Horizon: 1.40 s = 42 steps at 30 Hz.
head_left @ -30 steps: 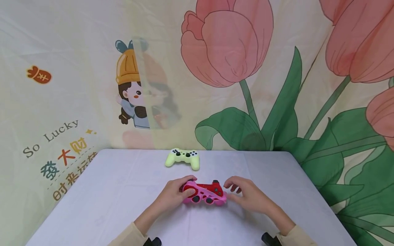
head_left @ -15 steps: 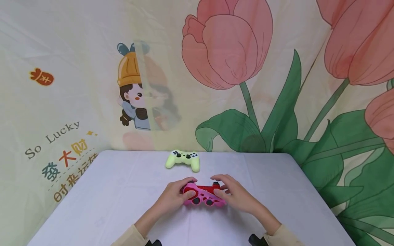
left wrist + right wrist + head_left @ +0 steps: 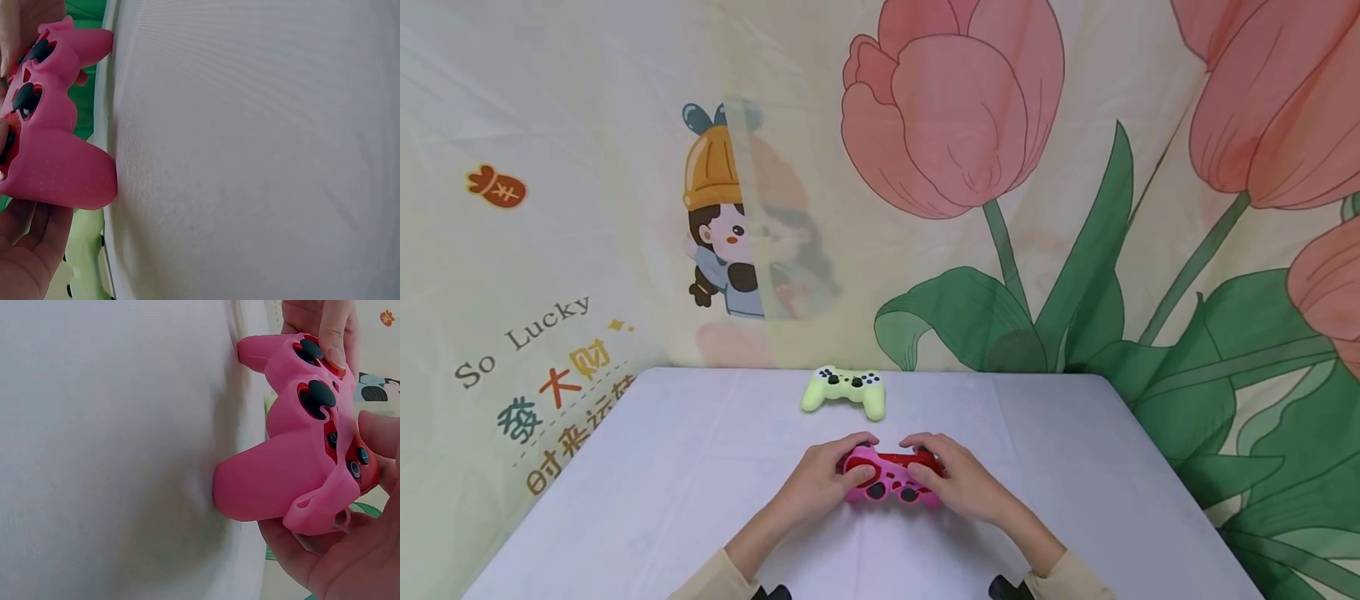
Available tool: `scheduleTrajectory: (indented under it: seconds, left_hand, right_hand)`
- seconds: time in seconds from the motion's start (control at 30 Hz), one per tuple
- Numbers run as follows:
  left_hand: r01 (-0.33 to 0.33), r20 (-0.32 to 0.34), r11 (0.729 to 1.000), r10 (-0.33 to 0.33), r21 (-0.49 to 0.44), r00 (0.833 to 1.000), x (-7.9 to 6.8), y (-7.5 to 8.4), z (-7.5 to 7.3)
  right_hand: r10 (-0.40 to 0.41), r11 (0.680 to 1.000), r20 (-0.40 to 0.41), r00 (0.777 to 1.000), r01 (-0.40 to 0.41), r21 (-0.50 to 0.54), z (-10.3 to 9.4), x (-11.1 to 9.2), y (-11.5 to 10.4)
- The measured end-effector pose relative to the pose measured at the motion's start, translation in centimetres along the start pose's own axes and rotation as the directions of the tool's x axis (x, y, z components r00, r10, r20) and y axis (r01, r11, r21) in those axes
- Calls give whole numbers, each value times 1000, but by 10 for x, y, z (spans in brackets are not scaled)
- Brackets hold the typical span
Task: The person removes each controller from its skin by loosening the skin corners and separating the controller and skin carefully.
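Observation:
A red game controller sits in a pink silicone cover near the middle of the table. My left hand grips its left end, thumb on the face and fingers around the back edge. At the right end, my right hand holds it with thumb over the face and fingers behind. In the right wrist view, the cover hangs loose at the near shoulder corner, leaving part of the red controller bare. Both black thumbsticks poke through the cover. The grips' ends touch or nearly touch the tabletop.
A pale green game controller lies behind the hands, near the table's far edge. White cloth covers the table. A printed curtain with tulips hangs right behind it.
My right hand has moved left from beside the controller and taken hold of its right end. The controller's right side has turned slightly. My left hand keeps its grip.

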State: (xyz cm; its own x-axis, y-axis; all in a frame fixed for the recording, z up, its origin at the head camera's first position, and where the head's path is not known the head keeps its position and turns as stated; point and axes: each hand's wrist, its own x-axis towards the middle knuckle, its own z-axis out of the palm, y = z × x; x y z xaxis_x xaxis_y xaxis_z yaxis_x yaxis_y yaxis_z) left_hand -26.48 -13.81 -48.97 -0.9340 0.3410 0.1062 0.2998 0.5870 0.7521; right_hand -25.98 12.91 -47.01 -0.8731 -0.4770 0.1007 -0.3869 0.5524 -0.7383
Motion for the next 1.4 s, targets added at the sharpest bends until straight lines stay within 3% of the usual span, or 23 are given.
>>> scheduleTrajectory:
  seconds: [0.53,0.9,1.03,1.4]
  left_hand:
    - [-40,-7,999,40,-2,999,-2,1,-2]
    - [-68,31,998,68,0,997,-3,5,-7]
    - [-106,45,994,107,-20,993,-3,6,-8]
    - [-130,115,987,140,-89,983,4,13,-4]
  right_hand:
    - [11,1000,-6,1000,-11,14,2,-1,1]
    - [-3,1000,-34,999,3,14,1,-3,1]
    - [0,1000,-46,999,0,4,-1,-4,3]
    - [-31,999,-44,999,32,21,-15,-12,10]
